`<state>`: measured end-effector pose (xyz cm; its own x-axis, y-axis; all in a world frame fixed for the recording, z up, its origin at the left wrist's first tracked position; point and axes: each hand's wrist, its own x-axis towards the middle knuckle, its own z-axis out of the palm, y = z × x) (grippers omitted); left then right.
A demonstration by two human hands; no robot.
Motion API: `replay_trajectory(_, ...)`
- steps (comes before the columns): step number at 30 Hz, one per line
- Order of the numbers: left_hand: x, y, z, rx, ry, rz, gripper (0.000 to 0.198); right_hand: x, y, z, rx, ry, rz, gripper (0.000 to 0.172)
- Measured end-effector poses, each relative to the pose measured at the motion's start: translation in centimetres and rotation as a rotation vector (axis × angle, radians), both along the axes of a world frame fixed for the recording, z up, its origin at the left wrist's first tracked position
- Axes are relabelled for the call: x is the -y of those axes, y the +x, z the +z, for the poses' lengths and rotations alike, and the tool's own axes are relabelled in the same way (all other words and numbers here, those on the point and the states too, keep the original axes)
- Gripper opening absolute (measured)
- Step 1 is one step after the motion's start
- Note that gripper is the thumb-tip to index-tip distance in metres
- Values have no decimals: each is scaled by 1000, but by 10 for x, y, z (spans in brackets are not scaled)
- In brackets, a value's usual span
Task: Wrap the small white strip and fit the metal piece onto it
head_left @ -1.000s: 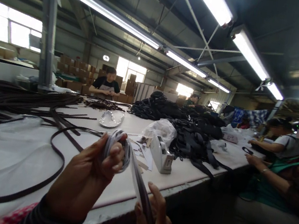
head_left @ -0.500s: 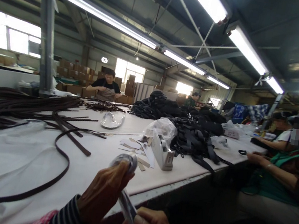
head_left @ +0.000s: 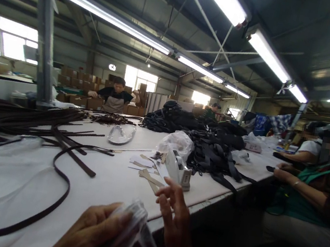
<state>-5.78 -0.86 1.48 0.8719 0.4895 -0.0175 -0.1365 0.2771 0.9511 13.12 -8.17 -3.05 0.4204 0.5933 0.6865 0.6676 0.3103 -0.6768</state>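
- Hands: I see both at the near edge of the white table (head_left: 104, 181).
- Left hand (head_left: 92, 235): fingers curled around a strap in a clear wrapper (head_left: 131, 229), thumb pressed on it. Grip closed on the wrapped strap.
- Right hand (head_left: 177, 227): raised just right of the wrapped strap, fingers spread and loosely bent. I cannot tell whether its palm touches the strap's lower end.
- Wrapped strap: low centre, above the near table edge, blurred.
- Tape dispenser (head_left: 180, 170): just beyond the right hand, with paper strips (head_left: 150, 176) to its left.
- Brown straps (head_left: 26, 117): heaped far left; one loops toward the near left.
- Black straps (head_left: 212, 142): piled far right.
- Other people: seated at right, and one standing at the far end.
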Motion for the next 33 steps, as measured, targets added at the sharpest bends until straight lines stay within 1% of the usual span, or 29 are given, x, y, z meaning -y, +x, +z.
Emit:
replay_trajectory(2, -1, 2, 24, 57, -138, 28, 44, -2, -18, -9, 212, 95, 17, 41)
replay_trajectory(4, -3, 3, 42, 134, -181, 65, 38, -8, -32, -17, 323, 115, 44, 40)
replay_trajectory(5, -5, 4, 50, 171, -198, 79, 36, -13, -38, -21, 316, 96, 54, 38)
replay_trajectory(7, -10, 6, 61, 225, -210, 122, 29, -21, -43, -27, 214, 9, 98, 40)
replay_trajectory(8, -13, 8, 65, 244, -195, 148, 27, -24, -45, -29, 132, -42, 144, 43)
replay_trajectory(10, -19, 14, 69, 299, -137, 216, 26, -26, -45, -29, -61, -147, 288, 49)
replay_trajectory(12, -24, 21, 64, 352, -64, 277, 27, -21, -43, -26, -267, -229, 419, 52)
replay_trajectory(14, -28, 30, 52, 367, 30, 318, 31, -14, -41, -21, -448, -297, 521, 51)
replay_trajectory(15, -30, 35, 45, 357, 104, 347, 32, -12, -39, -18, -525, -326, 574, 51)
replay_trajectory(17, -33, 43, 31, 305, 310, 423, 32, -10, -34, -15, -665, -368, 681, 49)
replay_trajectory(19, -37, 49, 23, 259, 539, 488, 32, -14, -28, -16, -748, -380, 764, 45)
replay_trajectory(20, -40, 52, 21, 242, 630, 501, 32, -19, -24, -17, -768, -379, 775, 43)
replay_trajectory(22, -47, 58, 23, 223, 738, 517, 31, -33, -16, -20, -771, -374, 773, 40)
replay_trajectory(25, -65, 66, 30, 207, 871, 569, 28, -57, -5, -19, -821, -400, 795, 45)
replay_trajectory(26, -73, 69, 31, 197, 957, 593, 26, -63, -4, -17, -849, -419, 813, 48)
replay_trajectory(28, -91, 71, 31, 162, 1205, 602, 22, -69, -4, -9, -859, -464, 817, 54)
replay_trajectory(29, -100, 70, 28, 144, 1328, 582, 21, -69, -4, -3, -827, -482, 796, 56)
replay_trajectory(31, -117, 63, 19, 120, 1512, 492, 23, -63, -4, 9, -692, -502, 723, 57)
replay_trajectory(33, -128, 51, 7, 88, 1603, 384, 25, -54, 1, 20, -552, -518, 643, 56)
